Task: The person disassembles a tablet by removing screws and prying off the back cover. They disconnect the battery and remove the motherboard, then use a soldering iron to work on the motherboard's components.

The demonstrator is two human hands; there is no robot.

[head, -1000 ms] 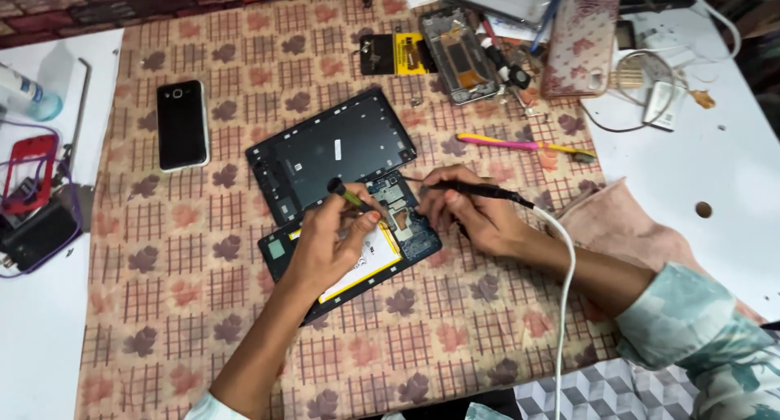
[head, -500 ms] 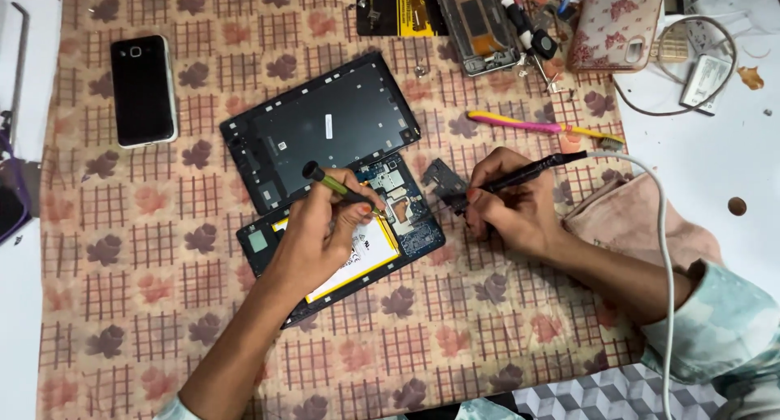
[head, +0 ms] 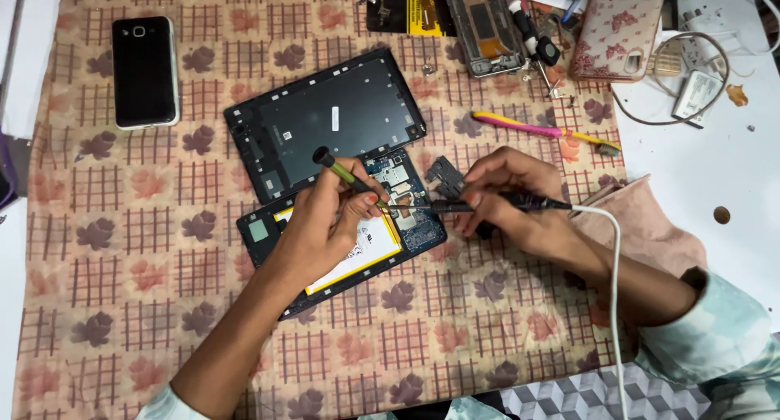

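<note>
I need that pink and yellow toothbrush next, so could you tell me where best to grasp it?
Take the toothbrush by its pink handle near the middle, coming from above. It lies flat on the checked cloth, bristle end toward the white table, with free space on both long sides.

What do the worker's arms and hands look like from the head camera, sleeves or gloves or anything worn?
Both hands are bare, with no gloves, rings or watch in view. The left hand has red-painted nails, and its forearm is bare down to a pale sleeve edge at the bottom of the picture. The right hand leads to a bare forearm ending in a light mint sleeve with a faint whitish pattern.
</note>
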